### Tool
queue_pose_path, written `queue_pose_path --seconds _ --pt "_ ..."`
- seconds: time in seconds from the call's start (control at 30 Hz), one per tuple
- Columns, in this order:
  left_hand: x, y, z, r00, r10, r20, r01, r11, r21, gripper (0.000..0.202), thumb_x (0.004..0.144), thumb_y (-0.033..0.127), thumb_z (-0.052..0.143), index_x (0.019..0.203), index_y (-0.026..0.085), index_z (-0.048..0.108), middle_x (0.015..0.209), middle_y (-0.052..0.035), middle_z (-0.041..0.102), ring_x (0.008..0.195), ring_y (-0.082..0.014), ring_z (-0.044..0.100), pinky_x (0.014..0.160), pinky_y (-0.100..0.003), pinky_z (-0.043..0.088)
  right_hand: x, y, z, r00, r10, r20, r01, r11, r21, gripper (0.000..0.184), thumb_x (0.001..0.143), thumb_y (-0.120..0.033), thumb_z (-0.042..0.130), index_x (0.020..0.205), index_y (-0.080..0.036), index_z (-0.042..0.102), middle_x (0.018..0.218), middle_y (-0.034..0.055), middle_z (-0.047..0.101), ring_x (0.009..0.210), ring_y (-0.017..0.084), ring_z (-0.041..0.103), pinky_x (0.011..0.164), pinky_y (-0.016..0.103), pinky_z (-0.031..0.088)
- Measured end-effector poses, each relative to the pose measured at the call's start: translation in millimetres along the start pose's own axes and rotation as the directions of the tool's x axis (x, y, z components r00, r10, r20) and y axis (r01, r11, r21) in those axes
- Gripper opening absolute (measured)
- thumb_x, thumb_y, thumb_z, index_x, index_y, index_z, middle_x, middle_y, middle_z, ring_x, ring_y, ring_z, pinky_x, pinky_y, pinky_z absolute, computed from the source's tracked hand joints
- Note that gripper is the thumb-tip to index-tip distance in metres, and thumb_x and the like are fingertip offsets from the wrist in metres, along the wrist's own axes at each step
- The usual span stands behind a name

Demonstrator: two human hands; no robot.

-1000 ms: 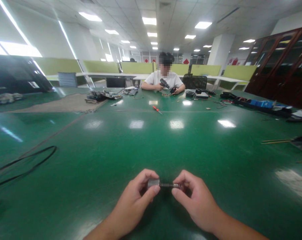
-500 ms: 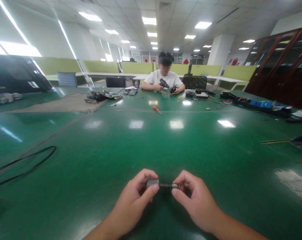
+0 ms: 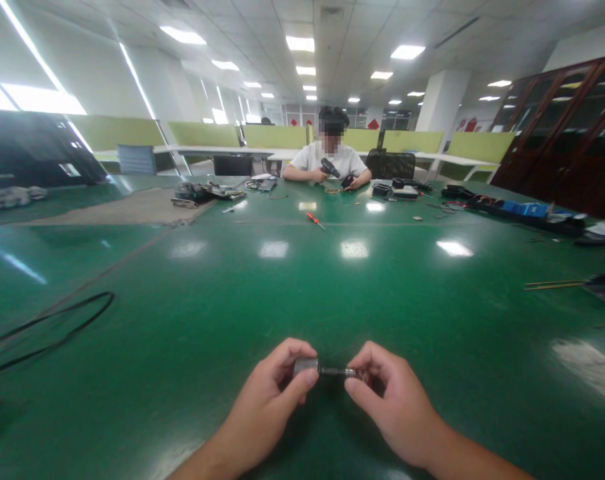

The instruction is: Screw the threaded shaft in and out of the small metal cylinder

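Note:
Low in the head view, my left hand (image 3: 265, 397) pinches a short grey metal cylinder (image 3: 306, 364) between thumb and fingers. From its right end a thin dark shaft (image 3: 334, 371) runs level across the gap between my hands. My right hand (image 3: 399, 403) is closed on the shaft's other end, where a small shiny metal piece with a reddish part (image 3: 359, 375) shows between the fingertips. The rest of that end is hidden by the fingers, so its exact kind cannot be made out. Both hands are just above the green table (image 3: 302, 300).
A red screwdriver (image 3: 314, 220) lies toward the far side. Across the table a person (image 3: 327, 160) holds a dark drill-like tool (image 3: 331, 167). A black cable (image 3: 82, 320) loops at the left; brass-coloured rods (image 3: 555, 285) lie right. Tools and parts (image 3: 202, 192) sit farther back.
Almost nothing differs. Both hands keep their grip on the cylinder and shaft, and the view has shifted very slightly.

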State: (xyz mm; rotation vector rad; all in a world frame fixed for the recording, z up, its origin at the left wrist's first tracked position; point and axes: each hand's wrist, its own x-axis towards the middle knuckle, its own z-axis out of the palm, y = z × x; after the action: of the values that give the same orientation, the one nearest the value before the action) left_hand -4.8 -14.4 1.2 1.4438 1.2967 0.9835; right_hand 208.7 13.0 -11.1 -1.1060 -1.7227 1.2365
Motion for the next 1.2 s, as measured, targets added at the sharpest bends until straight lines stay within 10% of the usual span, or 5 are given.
queue_pose_path --seconds 1.2 --pt "0.0 1.3 -2.6 1.0 -0.01 -0.023 0.009 1.0 -0.022 0.027 0.094 0.045 0.057 0.103 0.019 0.056 0.072 0.0033 0.053 0.061 -0.0139 0.051 0.061 -0.025 0.04 0.7 0.6 -2.1 1.0 0.001 0.006 -0.001 1.0 0.019 0.007 0.083 -0.022 0.063 0.081 -0.018 0.058 0.064 -0.0032 0.054 0.061 0.012 0.051 0.059 0.024 0.04"
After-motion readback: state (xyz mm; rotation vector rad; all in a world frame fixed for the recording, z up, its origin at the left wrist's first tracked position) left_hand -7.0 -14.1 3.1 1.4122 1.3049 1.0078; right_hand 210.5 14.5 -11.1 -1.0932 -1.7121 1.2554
